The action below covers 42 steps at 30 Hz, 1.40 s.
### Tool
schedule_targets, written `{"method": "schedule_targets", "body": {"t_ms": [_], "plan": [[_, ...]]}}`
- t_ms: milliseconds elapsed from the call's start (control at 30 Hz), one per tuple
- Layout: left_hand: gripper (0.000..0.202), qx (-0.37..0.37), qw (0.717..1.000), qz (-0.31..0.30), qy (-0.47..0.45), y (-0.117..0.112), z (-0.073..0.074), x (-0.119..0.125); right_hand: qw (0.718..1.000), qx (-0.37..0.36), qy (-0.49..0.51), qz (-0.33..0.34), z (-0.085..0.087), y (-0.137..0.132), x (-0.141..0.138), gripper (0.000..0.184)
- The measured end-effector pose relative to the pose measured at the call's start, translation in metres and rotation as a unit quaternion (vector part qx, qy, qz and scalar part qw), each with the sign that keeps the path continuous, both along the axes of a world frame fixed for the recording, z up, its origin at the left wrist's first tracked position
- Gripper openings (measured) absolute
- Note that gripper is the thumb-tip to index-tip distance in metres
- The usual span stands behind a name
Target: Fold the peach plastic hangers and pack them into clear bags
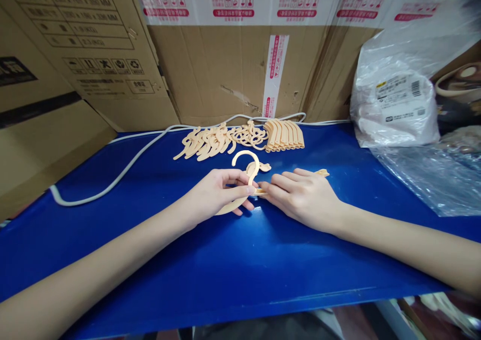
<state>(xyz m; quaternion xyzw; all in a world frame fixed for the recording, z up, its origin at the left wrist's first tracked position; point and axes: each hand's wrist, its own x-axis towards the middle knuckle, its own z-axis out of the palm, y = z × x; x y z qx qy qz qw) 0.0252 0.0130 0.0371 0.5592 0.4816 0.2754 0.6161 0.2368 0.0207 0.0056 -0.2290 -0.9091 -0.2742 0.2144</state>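
Observation:
A peach plastic hanger lies on the blue table top, its hook pointing away from me. My left hand pinches the hanger's left arm near the hook base. My right hand grips the hanger's right arm, whose tip shows past the fingers. Both hands meet at the middle of the hanger. Behind them lies a heap of loose peach hanger parts, a cluster of hooks and a neat row of stacked arm pieces.
A white cable runs across the back of the table. Cardboard boxes wall off the back and left. A clear plastic bag with white goods and crumpled plastic film sit at the right.

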Motion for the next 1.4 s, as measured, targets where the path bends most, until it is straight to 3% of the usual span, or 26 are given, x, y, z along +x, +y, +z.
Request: {"method": "schedule_targets", "body": {"t_ms": [233,567,833,1067,1400], "plan": [[0.021,0.015,0.999,0.001,0.028,0.0011,0.0011,0.0014,1.000,-0.011,-0.001,0.012,0.0007,0.0006,-0.0018,0.041],[0.028,0.048,0.999,-0.011,0.011,0.0018,-0.0022,-0.0035,0.998,-0.060,0.008,0.019,0.0003,-0.0019,-0.0012,0.038],[0.009,0.013,1.000,-0.002,-0.011,0.0027,-0.0038,-0.0033,0.998,-0.060,0.012,0.009,0.0013,-0.0010,-0.0017,0.042],[0.024,0.013,1.000,-0.008,0.024,0.0052,-0.0059,-0.0039,0.997,-0.069,0.013,-0.007,0.0007,-0.0005,-0.0016,0.038],[0.020,-0.032,0.999,0.006,-0.003,0.0045,-0.0025,-0.0072,0.997,-0.070,0.015,0.002,0.0023,0.0011,-0.0019,0.039]]}}
